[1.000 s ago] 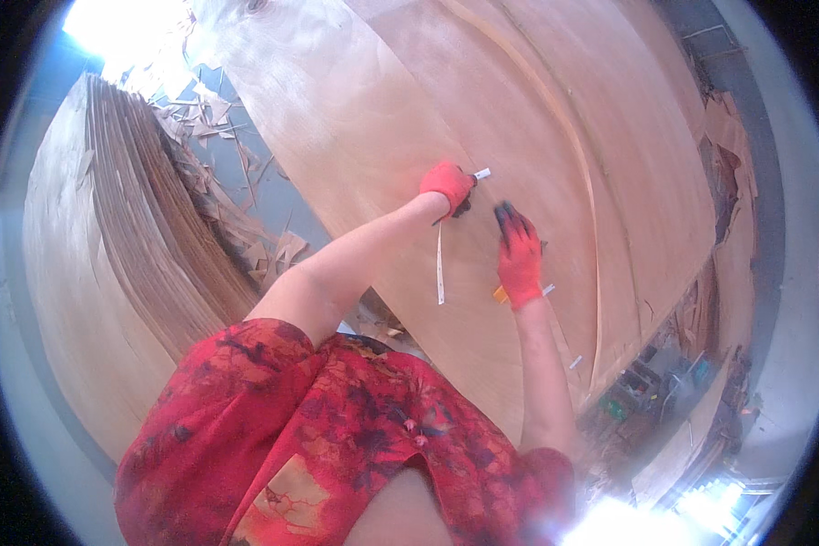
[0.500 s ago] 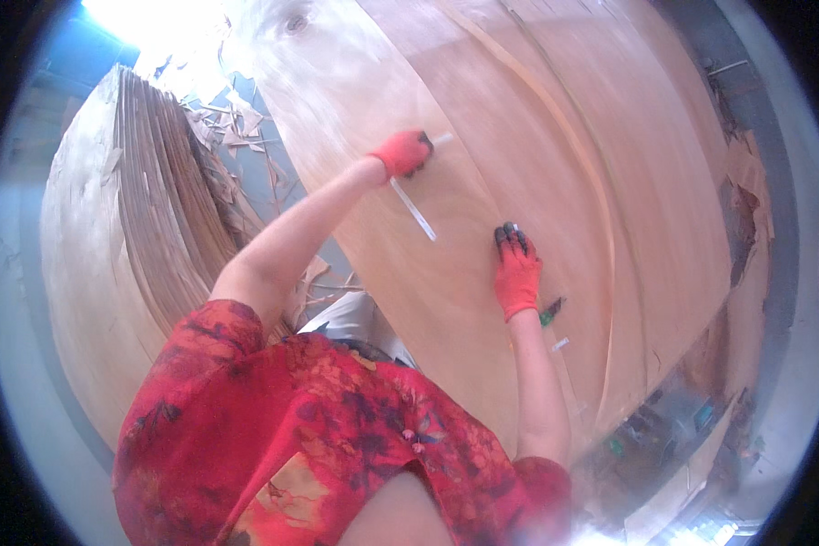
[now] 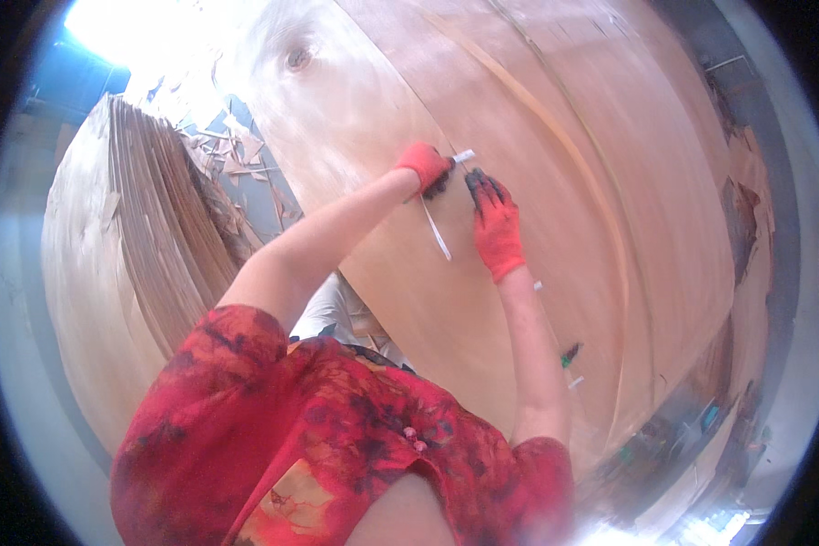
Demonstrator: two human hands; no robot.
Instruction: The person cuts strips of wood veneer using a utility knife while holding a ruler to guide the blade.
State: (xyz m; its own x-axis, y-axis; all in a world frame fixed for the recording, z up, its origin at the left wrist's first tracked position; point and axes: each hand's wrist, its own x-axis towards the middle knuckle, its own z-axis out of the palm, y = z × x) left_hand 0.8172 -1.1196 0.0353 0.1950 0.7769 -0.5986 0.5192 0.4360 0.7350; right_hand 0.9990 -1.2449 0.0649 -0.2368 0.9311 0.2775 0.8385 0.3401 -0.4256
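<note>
The left hand [image 3: 423, 166] in an orange glove pinches a thin white tape strip [image 3: 436, 233] trailing toward six o'clock across the broad pale wood veneer sheet [image 3: 555, 127]. At three o'clock, the gloved right hand [image 3: 495, 226] presses flat, holding nothing. Uneven tension could wrinkle the strip or split the veneer.

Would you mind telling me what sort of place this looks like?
Probably a veneer or plywood workshop: a broad veneer sheet under the gloved hands, a tall stack of thin sheets beside it, and wood scraps behind.
</note>
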